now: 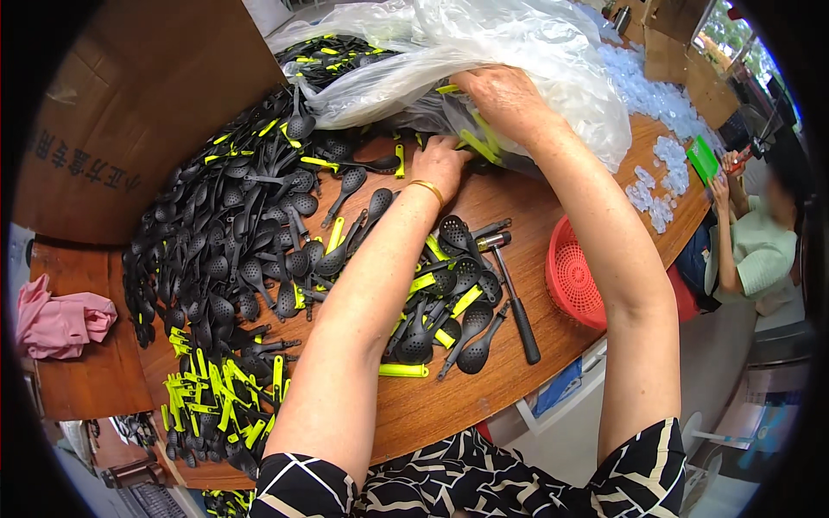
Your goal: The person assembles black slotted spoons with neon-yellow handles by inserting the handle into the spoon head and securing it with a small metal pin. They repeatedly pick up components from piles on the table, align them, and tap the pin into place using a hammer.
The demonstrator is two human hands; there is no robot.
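Observation:
My right hand (508,102) is closed at the edge of a large clear plastic bag (553,52), its fingertips partly hidden in the folds. Lime-green handles (480,147) show through the film just below it. Beside the bag's lower edge, my left hand (439,164) has its fingers curled down among black spoons; what they hold is hidden. A heap of black slotted spoons (216,233) spreads across the left of the wooden table. More slotted spoons (466,276), some with lime-green handles, lie between my forearms.
A hammer (515,311) lies right of the nearer spoons, by a red plastic basket (574,274). Loose lime-green handles (216,388) are piled front left. A cardboard box (147,112) stands far left, near pink cloth (65,319). Clear plastic pieces (661,86) cover the far right, where another person (764,233) sits.

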